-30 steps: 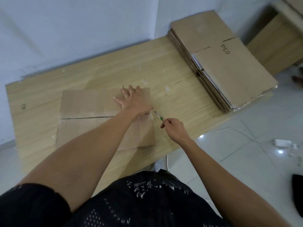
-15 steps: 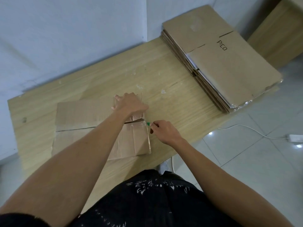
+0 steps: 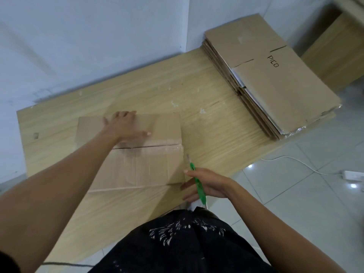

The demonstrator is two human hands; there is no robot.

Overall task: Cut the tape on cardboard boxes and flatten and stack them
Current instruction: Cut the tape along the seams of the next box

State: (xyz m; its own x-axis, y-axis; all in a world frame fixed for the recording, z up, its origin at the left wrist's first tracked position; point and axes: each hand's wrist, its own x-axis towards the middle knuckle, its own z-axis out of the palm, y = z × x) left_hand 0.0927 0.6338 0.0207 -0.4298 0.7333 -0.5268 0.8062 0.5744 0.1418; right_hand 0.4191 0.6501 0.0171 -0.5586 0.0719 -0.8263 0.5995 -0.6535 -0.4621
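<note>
A flattened cardboard box lies on the wooden table, a slit running across its middle. My left hand presses flat on the box's far half, fingers spread. My right hand holds a green-handled cutter just off the box's near right corner. The blade points away from me along the box's right edge. A stack of flattened boxes, the top one printed PICO, sits on the table's right end.
White walls meet in a corner behind the table. A white cable and a power strip lie on the tiled floor at the right. Wooden furniture stands beyond the stack.
My left hand has moved left along the box and now lies flat. My right hand has drawn the cutter back from the slit toward the near right corner.
</note>
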